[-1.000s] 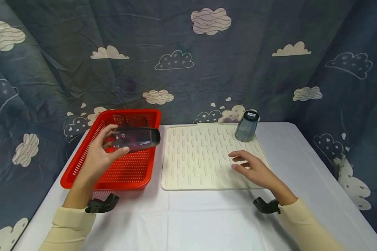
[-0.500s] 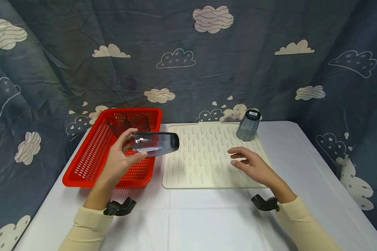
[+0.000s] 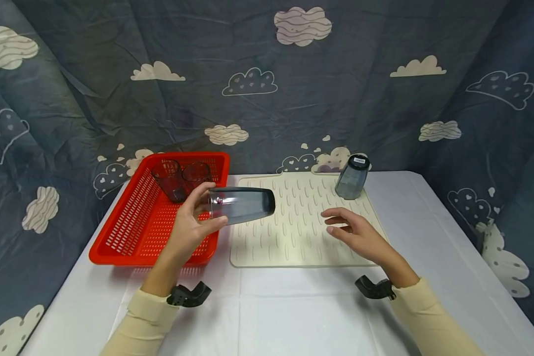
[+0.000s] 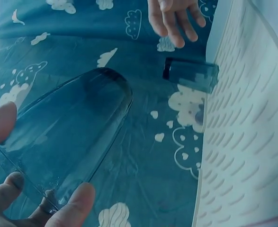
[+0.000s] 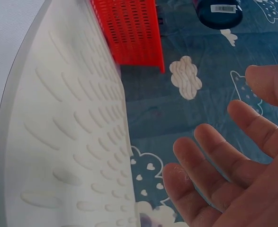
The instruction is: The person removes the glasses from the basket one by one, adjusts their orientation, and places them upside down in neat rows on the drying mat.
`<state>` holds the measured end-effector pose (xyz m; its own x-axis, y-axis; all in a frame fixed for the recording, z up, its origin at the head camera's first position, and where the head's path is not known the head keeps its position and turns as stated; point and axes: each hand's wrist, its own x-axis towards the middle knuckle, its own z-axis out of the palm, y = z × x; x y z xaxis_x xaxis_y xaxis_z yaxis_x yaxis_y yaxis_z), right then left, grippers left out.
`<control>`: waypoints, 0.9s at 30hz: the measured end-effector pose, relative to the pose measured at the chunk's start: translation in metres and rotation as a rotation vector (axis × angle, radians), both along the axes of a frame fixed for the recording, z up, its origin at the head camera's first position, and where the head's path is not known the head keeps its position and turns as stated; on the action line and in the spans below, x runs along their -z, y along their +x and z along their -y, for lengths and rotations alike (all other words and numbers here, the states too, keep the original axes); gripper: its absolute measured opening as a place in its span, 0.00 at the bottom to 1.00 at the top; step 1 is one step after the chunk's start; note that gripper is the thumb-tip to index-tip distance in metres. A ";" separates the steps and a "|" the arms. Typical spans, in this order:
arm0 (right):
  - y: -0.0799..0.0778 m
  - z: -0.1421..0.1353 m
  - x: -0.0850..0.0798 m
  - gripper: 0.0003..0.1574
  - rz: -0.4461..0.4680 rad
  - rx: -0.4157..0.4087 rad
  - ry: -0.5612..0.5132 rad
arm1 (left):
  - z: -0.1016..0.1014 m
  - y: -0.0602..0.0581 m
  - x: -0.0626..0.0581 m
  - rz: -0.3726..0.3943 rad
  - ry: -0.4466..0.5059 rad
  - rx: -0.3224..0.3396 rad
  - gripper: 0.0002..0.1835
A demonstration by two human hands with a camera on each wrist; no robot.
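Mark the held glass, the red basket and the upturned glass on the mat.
held glass (image 3: 242, 205), head view, mid-wall
red basket (image 3: 129, 232), head view, left wall
upturned glass (image 3: 350, 179), head view, side wall

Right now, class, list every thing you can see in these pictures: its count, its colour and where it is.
held glass: one, smoky grey, on its side in the left hand, over the mat's left edge
glasses in basket: two, dark, upright at the back
basket: one, red, table left
mat: one, cream, table centre
upturned glass: one, grey, mat's far right corner
tablecloth: one, white
backdrop: one, blue with clouds
left hand: grips the held glass
right hand: open above the mat
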<state>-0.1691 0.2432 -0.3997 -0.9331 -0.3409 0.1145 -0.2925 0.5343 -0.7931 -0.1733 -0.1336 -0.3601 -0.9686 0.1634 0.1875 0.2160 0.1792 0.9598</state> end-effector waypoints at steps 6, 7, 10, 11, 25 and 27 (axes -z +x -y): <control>-0.001 -0.001 -0.001 0.21 0.004 -0.006 -0.019 | -0.014 -0.003 0.004 -0.042 0.046 0.060 0.38; -0.001 -0.001 -0.002 0.21 0.005 -0.009 -0.024 | -0.016 -0.002 0.005 -0.043 0.050 0.066 0.39; 0.000 0.000 -0.003 0.22 0.000 -0.015 -0.030 | -0.021 0.000 0.008 -0.046 0.041 0.077 0.39; 0.000 0.001 -0.004 0.22 -0.002 -0.018 -0.032 | -0.023 0.000 0.009 -0.041 0.035 0.079 0.40; -0.001 0.006 0.001 0.21 -0.011 -0.013 -0.061 | -0.053 0.002 0.023 -0.019 0.144 0.170 0.40; -0.001 0.008 0.001 0.21 -0.012 -0.009 -0.072 | -0.055 0.003 0.024 -0.023 0.158 0.169 0.39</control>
